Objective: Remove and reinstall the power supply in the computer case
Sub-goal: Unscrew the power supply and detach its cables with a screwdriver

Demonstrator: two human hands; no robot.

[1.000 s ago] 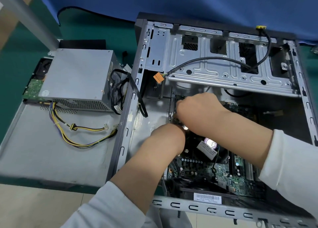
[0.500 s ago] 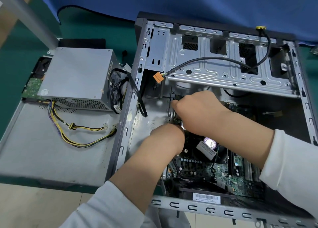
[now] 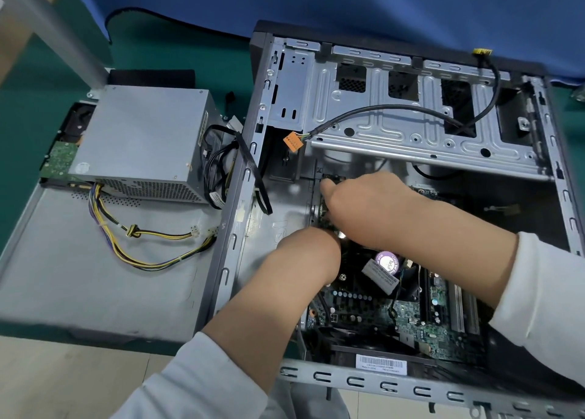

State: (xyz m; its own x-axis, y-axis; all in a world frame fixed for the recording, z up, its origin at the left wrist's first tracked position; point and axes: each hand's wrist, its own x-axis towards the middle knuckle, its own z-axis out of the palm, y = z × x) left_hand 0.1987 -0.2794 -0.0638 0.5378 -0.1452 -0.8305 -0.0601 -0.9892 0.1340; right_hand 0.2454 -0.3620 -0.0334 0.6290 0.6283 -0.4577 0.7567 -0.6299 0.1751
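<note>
The grey power supply (image 3: 139,134) lies outside the computer case (image 3: 411,387), on the flat side panel (image 3: 79,276) to its left. Its yellow and black cables (image 3: 152,254) trail over the panel. Both my hands are inside the open case at the left edge of the motherboard (image 3: 411,317). My right hand (image 3: 370,206) is on top, its fingers curled down onto a small dark connector at the board's upper left corner. Only the back of my left hand (image 3: 310,251) and its wrist show; the fingers are hidden under the right hand.
A loose black cable with an orange plug (image 3: 292,141) hangs over the silver drive cage (image 3: 395,127). A drive with a green board (image 3: 58,160) sits left of the power supply. A metal pole (image 3: 53,23) stands at the far left, with blue cloth behind the case.
My right hand has shifted slightly left along the board's edge, its fingers reaching further toward the corner. My left hand has stayed put.
</note>
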